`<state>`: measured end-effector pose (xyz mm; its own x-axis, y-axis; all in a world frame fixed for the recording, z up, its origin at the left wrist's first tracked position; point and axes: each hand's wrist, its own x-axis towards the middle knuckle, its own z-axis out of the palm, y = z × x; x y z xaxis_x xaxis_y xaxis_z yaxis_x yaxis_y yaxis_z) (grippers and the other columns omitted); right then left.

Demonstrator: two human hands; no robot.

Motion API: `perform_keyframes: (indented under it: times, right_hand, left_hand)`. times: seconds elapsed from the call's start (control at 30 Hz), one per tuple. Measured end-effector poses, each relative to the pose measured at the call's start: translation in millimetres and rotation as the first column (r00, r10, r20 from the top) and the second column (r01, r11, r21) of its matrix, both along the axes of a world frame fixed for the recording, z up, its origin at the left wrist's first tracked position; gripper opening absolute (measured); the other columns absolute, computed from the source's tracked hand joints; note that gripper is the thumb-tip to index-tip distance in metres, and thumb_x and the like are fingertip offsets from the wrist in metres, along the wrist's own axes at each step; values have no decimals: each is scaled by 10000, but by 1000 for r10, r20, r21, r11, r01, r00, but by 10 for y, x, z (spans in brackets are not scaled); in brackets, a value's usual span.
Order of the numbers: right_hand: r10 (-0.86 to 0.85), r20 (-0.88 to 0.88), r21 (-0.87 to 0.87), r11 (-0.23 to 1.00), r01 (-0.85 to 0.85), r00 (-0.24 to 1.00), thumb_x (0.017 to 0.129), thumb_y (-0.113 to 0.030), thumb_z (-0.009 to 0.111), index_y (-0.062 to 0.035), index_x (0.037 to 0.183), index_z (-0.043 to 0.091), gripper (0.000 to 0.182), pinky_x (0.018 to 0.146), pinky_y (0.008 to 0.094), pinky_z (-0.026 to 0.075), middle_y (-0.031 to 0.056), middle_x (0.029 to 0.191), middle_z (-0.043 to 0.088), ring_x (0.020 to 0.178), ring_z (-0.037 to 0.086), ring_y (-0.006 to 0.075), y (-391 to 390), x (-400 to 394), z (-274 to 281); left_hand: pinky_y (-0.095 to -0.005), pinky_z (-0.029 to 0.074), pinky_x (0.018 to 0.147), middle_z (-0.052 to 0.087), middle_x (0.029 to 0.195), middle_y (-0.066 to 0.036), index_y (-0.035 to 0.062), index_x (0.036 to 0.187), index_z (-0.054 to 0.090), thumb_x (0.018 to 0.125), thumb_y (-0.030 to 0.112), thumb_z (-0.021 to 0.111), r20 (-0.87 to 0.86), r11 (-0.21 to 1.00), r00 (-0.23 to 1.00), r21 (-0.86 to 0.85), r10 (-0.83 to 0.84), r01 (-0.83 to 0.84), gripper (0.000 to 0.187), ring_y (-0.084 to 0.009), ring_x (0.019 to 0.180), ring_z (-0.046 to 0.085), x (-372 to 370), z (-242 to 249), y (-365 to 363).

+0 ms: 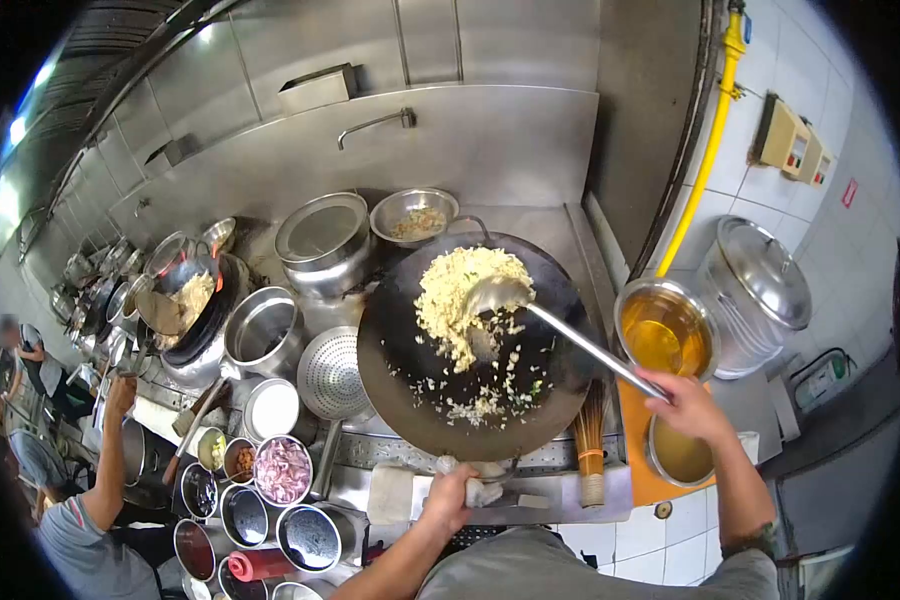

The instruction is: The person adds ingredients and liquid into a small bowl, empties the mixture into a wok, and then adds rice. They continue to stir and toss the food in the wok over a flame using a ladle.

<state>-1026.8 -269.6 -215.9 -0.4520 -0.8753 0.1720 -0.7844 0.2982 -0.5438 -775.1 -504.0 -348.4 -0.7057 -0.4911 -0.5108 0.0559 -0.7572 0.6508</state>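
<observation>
My right hand [684, 404] is closed round the handle of a long metal ladle [498, 292], whose bowl rests on pale yellow fried rice [460, 285] in a large black wok [400, 400]. White and green bits lie scattered on the wok's lower part. At the wok's near edge, my left hand [450, 494] grips a whitish cloth [482, 490] against the rim handle. The wok tilts toward me. A perforated metal strainer [335, 372] sits beside the wok on the left.
Bowls of chopped onion [283, 470] and other ingredients stand at lower left. A bowl of yellow oil [665, 330], a lidded pot [760, 275] and a bamboo brush [591, 455] are on the right. A co-worker [100, 520] handles another wok [195, 300] at left.
</observation>
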Motion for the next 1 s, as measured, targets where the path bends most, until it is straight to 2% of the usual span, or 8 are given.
perform_keyframes:
  times: [0.1, 0.37, 0.47, 0.57, 0.77, 0.8, 0.83, 1.0]
  right_hand:
    - [-312, 726, 225, 950, 217, 613, 908, -100, 488, -133, 1343, 404, 445, 454, 303, 464, 69, 704, 552, 479, 496, 153, 4, 299, 396]
    - [-336, 937, 312, 928, 204, 93, 938, -170, 451, -131, 1321, 361, 395, 353, 257, 371, 14, 638, 459, 420, 411, 103, -692, 16, -76]
    - [-332, 674, 382, 921, 74, 660, 944, -190, 447, -135, 1318, 361, 389, 347, 256, 362, 9, 631, 455, 422, 412, 96, -873, 16, -165]
    - [-278, 597, 387, 922, 33, 752, 950, -205, 439, -124, 1325, 349, 394, 343, 251, 360, 1, 621, 450, 426, 416, 89, -670, 79, 163]
    - [-380, 879, 385, 922, 41, 288, 943, -246, 465, -173, 1349, 363, 425, 372, 262, 400, 25, 653, 498, 450, 464, 99, -458, -263, -354]
    - [-99, 479, 217, 976, -8, 872, 937, -246, 472, -175, 1356, 367, 437, 411, 268, 429, 34, 701, 536, 467, 488, 111, -412, -273, -415]
    - [189, -224, 117, 979, -166, 956, 932, -245, 479, -178, 1363, 370, 450, 451, 275, 458, 44, 749, 573, 484, 511, 123, -386, -293, -440]
    - [-65, 521, 458, 863, -214, 851, 861, -133, 591, -227, 1352, 428, 526, 499, 255, 457, 29, 771, 603, 536, 527, 77, 254, -558, 417]
  left_hand:
    - [-390, 540, 740, 580, 880, -100, 44, 963, 518, 861, 117, 465, -23, 976, 1000, 217, 1, 4, 137, -248, 776, 605, -98, 253, -154]
    - [-408, 544, 732, 608, 930, -145, -15, 1035, 518, 844, 106, 464, -57, 993, 998, 113, -28, 34, 232, -278, 819, 623, -662, -190, -644]
    - [-420, 545, 710, 603, 883, -131, -2, 1003, 526, 842, 106, 466, -25, 993, 999, 110, -32, 34, 203, -274, 785, 619, -662, -64, -646]
    - [-429, 544, 683, 587, 832, -117, 9, 985, 530, 838, 106, 470, -25, 993, 1000, 118, -12, 15, 186, -266, 724, 602, -682, -303, -708]
    - [-437, 540, 687, 588, 835, -120, 16, 979, 538, 852, 145, 456, -10, 990, 997, 122, -71, 71, 199, -269, 726, 600, -649, -214, -713]
    - [-430, 541, 722, 605, 887, -132, 18, 1027, 525, 872, 152, 431, 11, 995, 999, 94, -47, 45, 226, -269, 777, 616, -648, -144, -673]
    - [-430, 541, 722, 605, 887, -132, 18, 1027, 525, 872, 152, 431, 11, 995, 999, 88, -48, 47, 226, -269, 777, 616, -547, 21, -565]
    - [-420, 532, 682, 587, 819, -116, 33, 1051, 512, 875, 94, 411, 127, 988, 991, 157, -34, 14, 212, -251, 725, 601, -96, 737, -133]
